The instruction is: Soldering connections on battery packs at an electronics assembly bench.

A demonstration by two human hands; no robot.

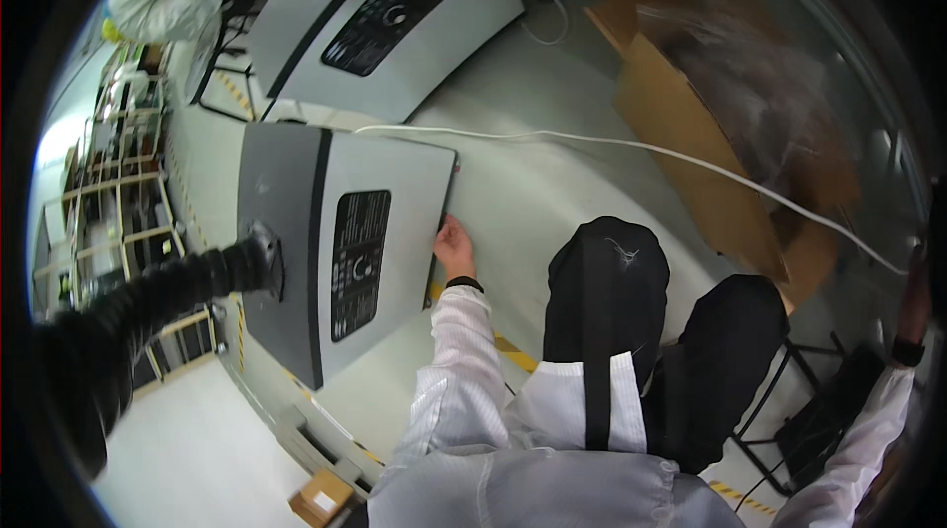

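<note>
A grey, box-shaped fume extractor [404, 202] stands before me on the left, with a black label panel and a knob on its face. A black corrugated hose [187, 286] joins its dark grey side. My left hand [454, 250] is at the extractor's near right edge, its fingers curled against that edge, fingertips partly hidden. From the top of the extractor a white cord [631, 143] stretches far to the right. It ends at my right hand [917, 296], which lies in shadow at the picture's rim and looks closed around the cord.
A second similar grey unit [464, 25] stands beyond. An open cardboard box [681, 123] holding clear plastic wrap [760, 84] is on the right. Shelving [118, 173] lines the far left. A black-framed stool [779, 429] is at the lower right, and a small carton [321, 498] below left.
</note>
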